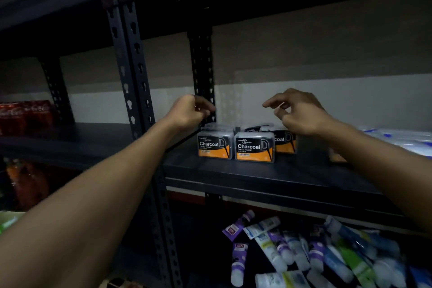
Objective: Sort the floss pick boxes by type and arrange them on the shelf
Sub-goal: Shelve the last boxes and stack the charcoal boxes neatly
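Observation:
Several black-and-orange Charcoal floss pick boxes stand on the dark shelf (268,175). The left front box (215,146) and the middle front box (254,148) sit side by side, with more boxes behind them. A third box (284,142) is partly hidden under my right hand. My left hand (189,111) hovers above the left box with fingers curled and nothing in it. My right hand (299,112) hovers above the right boxes, fingers loosely spread, holding nothing. White-and-blue floss packs (402,138) lie at the right end of the shelf.
Perforated dark uprights (133,70) stand left of the boxes, one more behind them. Red cola cans (25,114) fill the neighbouring shelf at left. Many toothpaste tubes (304,250) lie loose on the shelf below.

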